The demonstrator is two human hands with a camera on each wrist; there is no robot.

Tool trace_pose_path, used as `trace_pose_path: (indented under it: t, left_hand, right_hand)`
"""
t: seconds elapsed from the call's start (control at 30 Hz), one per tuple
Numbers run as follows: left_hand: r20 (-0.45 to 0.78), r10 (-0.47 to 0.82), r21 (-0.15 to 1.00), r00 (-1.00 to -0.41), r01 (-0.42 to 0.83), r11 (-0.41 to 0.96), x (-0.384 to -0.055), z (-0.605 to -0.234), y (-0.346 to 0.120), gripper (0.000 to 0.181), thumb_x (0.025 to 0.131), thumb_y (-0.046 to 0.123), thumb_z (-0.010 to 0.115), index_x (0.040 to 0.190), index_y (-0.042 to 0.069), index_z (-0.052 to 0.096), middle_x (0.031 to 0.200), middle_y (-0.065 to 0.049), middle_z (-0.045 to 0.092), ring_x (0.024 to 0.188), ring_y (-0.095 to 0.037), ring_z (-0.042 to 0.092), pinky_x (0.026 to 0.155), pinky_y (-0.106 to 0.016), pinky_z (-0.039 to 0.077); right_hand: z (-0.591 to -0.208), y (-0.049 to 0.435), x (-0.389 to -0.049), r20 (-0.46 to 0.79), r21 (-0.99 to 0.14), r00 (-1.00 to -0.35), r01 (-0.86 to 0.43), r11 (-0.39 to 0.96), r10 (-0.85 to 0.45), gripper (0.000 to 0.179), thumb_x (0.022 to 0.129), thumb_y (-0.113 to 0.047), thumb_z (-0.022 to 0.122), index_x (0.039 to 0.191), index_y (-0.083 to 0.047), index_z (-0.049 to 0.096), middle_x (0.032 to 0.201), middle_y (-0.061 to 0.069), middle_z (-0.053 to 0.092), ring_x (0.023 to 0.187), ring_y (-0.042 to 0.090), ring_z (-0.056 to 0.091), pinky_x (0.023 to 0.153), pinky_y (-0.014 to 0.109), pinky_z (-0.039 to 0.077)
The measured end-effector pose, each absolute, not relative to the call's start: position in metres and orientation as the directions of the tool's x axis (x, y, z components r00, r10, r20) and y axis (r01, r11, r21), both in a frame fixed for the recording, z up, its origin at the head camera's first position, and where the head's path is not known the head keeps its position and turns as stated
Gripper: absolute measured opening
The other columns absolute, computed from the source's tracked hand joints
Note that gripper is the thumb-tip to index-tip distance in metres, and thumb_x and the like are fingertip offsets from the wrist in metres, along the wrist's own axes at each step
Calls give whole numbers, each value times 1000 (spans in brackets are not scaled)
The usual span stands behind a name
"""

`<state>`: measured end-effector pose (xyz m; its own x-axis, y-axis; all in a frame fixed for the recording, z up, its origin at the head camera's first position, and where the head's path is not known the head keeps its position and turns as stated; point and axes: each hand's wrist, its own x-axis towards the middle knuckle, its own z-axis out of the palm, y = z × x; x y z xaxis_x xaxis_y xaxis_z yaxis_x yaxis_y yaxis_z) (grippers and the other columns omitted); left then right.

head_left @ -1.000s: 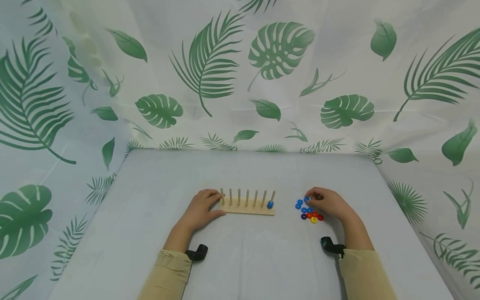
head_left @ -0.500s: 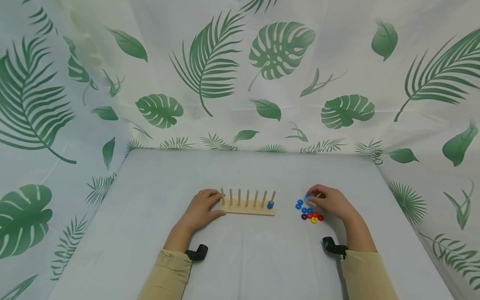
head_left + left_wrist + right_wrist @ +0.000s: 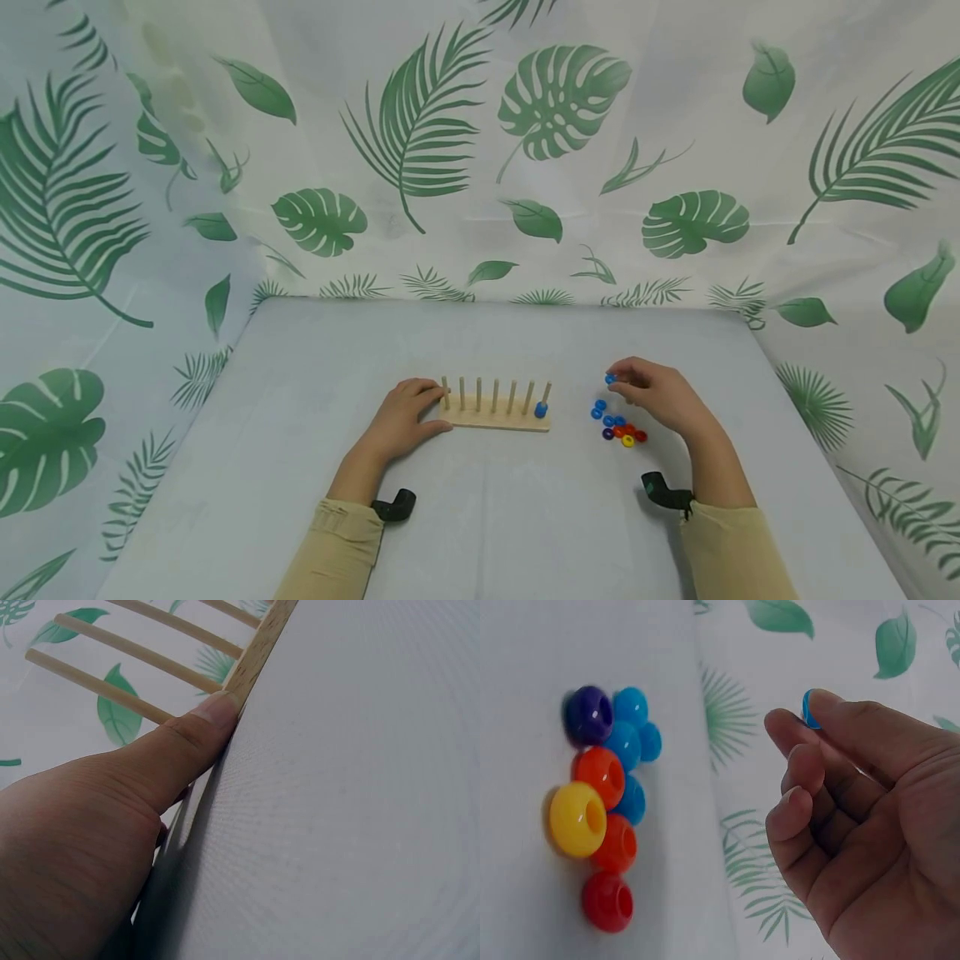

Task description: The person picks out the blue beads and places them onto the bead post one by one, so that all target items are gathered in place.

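A light wooden peg board (image 3: pixel 493 423) with a row of several upright pegs lies on the table, a blue bead (image 3: pixel 541 410) low on its rightmost peg. My left hand (image 3: pixel 401 419) grips the board's left end, thumb along the front edge and fingers behind; the left wrist view shows the thumb (image 3: pixel 191 739) against the wood. Between thumb and index finger, my right hand (image 3: pixel 660 400) pinches a blue bead (image 3: pixel 808 709), raised above the loose beads. Those lie to the board's right: several blue ones (image 3: pixel 609 421), a purple (image 3: pixel 590 715), a yellow (image 3: pixel 577 819), two orange and a red (image 3: pixel 607 901).
A pale cloth covers the table (image 3: pixel 480 508), with leaf-patterned sheets (image 3: pixel 450 125) hanging behind and at both sides. On each wrist sits a black camera mount (image 3: pixel 395 506), close over the cloth.
My right hand has picked a blue bead out of the group, lifting it up and slightly away toward the back. The left hand and the peg board stay where they were.
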<state>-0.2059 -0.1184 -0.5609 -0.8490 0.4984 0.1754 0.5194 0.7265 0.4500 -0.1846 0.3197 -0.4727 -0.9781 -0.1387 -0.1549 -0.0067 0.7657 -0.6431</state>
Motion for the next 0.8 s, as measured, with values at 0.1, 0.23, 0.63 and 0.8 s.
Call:
trace_pose_path:
  t: [0.1,0.23,0.63,0.8]
  left_hand:
    - [172,498,447,-850,518,729,-206,-562,-119,62,87,49,71,140,18,57,138,-6,55,134,-31,46,115,-49,36]
    - [170,498,449,-850,517,729,-207,-563,-119,62,87,49,71,140,18,57,138,-6,55,134,-30,46,115,-50,36]
    - [176,500,448,-848,521,727,-206,-563,-119,63,87,49,71,140,18,57,137,-6,55,134,-31,46,114,-50,36]
    - [172,499,445,-849,519,729,-206,-563,-120,63,87,49,71,140,17,57,138,-6,55,134,-30,46,114,-50,37]
  right_hand:
    - [-469,316,-184,-144,-647,-979,-18,762,-145,32,96,-39,64,123,-21,63,108,9,69,91,20,63,83,37,57]
    - [-466,311,-184,-126,-660,-978,-41,750,-165,31,96,-39,64,122,-22,63,110,10,70,95,20,64,86,41,59]
    - [-460,294,-185,-71,-702,-977,-95,706,-202,29,96,-40,64,121,-24,64,109,1,70,100,20,65,88,38,58]
    - [-458,284,-183,-51,-703,-974,-120,700,-219,29,95,-42,65,120,-26,65,107,-1,69,96,19,63,84,31,56]
